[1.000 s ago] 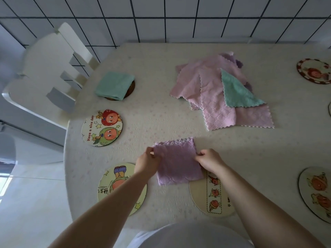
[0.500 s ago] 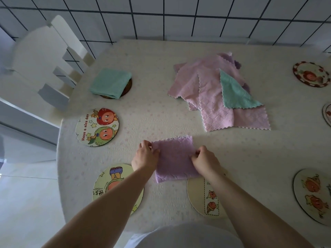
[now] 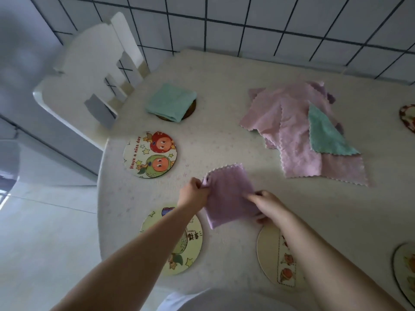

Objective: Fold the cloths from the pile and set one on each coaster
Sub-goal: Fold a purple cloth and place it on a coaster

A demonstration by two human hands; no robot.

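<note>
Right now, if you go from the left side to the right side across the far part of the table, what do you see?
White chair → folded green cloth on its coaster → cloth pile → red-rimmed coaster at the picture's edge.

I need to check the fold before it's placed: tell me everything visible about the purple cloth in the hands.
The purple cloth is a fuzzy, microfibre-looking square, folded small, with a zigzag far edge. It sits tilted on the table, between coasters, on none. The left hand pinches its left corner; the right hand grips its right edge.
</note>
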